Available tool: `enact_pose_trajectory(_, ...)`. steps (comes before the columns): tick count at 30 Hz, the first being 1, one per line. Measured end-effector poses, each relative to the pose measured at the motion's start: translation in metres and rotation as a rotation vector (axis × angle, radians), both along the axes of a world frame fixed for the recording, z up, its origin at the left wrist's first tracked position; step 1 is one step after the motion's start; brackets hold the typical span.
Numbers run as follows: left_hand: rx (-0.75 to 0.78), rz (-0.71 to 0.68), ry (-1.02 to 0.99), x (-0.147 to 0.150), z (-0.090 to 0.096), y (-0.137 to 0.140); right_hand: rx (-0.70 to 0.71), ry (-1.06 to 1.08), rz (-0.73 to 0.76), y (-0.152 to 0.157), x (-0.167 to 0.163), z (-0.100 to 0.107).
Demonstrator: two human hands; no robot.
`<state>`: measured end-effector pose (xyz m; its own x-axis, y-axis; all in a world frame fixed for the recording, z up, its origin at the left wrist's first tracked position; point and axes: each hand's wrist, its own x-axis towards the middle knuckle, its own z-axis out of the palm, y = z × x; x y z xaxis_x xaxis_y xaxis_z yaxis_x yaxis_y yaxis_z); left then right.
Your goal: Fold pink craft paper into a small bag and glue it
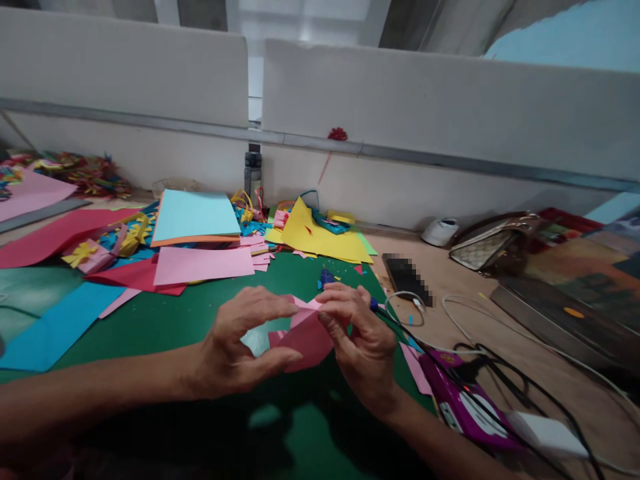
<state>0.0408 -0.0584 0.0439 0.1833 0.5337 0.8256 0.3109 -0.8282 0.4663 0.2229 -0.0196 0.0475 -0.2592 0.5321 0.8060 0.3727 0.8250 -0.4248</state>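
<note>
Over the green mat a folded piece of pink paper is held up between both hands. My right hand pinches its upper right side, with the thumb in front and the fingers along the top. Curved in a C shape, my left hand holds the left side, fingertips at the top edge and thumb low on the front face. Some of the paper behind the fingers is hidden. Just beyond my right hand lies a blue glue gun, partly covered by the fingers.
Behind the mat lie light blue sheets, a pink sheet, yellow paper and paper scraps. On the right are a phone, cables, a purple power strip and a bag. A bottle stands by the partition.
</note>
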Motion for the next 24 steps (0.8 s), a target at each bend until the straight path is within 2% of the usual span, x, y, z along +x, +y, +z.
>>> enact_pose_trajectory(2,-0.109,0.019,-0.028,0.003,0.003,0.000,0.018,-0.018,-0.008,-0.001,-0.001,0.000)
enact_pose_trajectory(6,-0.644,0.028,-0.252,0.007,0.008,0.002,0.063,-0.057,0.024,-0.001,-0.001,-0.004)
enact_pose_trajectory(8,-0.862,-0.049,-0.346,0.008,0.008,0.003,0.086,-0.062,0.052,-0.001,-0.001,-0.006)
enact_pose_trajectory(10,-0.992,-0.154,-0.389,0.009,0.005,0.005,0.099,-0.063,0.079,-0.001,-0.001,-0.007)
enact_pose_trajectory(15,-1.112,-0.310,-0.428,0.008,-0.001,0.008,0.104,-0.085,0.108,0.000,-0.001,-0.007)
enact_pose_trajectory(24,-1.106,-0.261,-0.414,0.010,-0.002,0.013,0.107,-0.120,0.091,0.000,0.002,-0.004)
